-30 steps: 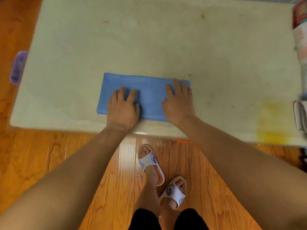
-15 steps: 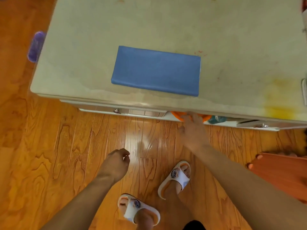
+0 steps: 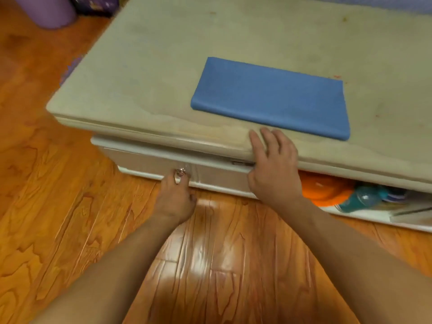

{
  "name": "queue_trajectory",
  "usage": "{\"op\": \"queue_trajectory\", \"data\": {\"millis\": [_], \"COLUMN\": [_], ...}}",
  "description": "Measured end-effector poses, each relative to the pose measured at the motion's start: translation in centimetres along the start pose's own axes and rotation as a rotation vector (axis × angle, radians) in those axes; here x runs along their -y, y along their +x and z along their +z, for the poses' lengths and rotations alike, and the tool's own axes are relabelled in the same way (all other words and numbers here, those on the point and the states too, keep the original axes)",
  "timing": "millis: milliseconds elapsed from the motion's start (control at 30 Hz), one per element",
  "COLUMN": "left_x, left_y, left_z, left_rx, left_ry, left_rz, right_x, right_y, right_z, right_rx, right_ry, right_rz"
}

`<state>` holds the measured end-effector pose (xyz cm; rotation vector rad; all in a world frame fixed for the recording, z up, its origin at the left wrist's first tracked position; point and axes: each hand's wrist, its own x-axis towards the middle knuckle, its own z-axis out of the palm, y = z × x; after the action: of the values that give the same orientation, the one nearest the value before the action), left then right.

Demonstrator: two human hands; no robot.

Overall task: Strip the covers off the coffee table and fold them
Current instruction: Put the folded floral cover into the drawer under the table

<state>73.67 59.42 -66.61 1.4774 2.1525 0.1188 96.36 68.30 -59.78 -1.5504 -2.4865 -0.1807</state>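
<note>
Left hand (image 3: 175,199) has its fingers curled round the little metal knob (image 3: 180,172) on the closed drawer (image 3: 149,162). Right hand (image 3: 273,164) lies flat, fingers straight, over the coffee table (image 3: 145,73) edge. Folded blue cover (image 3: 271,97) sits just behind it. The open drawer (image 3: 378,215) on the right holds something orange (image 3: 325,190) and a teal bottle (image 3: 362,198).

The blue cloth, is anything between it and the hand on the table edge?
Nothing visible. The right hand rests on the table edge, and only bare tabletop lies between its fingertips and the folded blue cloth.
</note>
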Motion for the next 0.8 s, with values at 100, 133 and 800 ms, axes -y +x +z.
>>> {"op": "queue_trajectory", "data": {"millis": [100, 133, 800], "left_x": [1.9, 2.3, 5.2], "left_y": [5.1, 6.2, -7.4], "left_z": [1.8, 2.3, 0.3], "left_rx": [-0.095, -0.121, -0.259], "left_ry": [0.140, 0.150, 0.443], "left_rz": [0.000, 0.011, 0.069], "right_x": [0.0, 0.0, 0.3], "right_y": [0.0, 0.1, -1.6], "right_z": [2.4, 3.0, 1.2], "right_rx": [-0.175, -0.223, -0.089], "right_ry": [0.014, 0.020, 0.083], "right_rz": [0.038, 0.034, -0.001]}}
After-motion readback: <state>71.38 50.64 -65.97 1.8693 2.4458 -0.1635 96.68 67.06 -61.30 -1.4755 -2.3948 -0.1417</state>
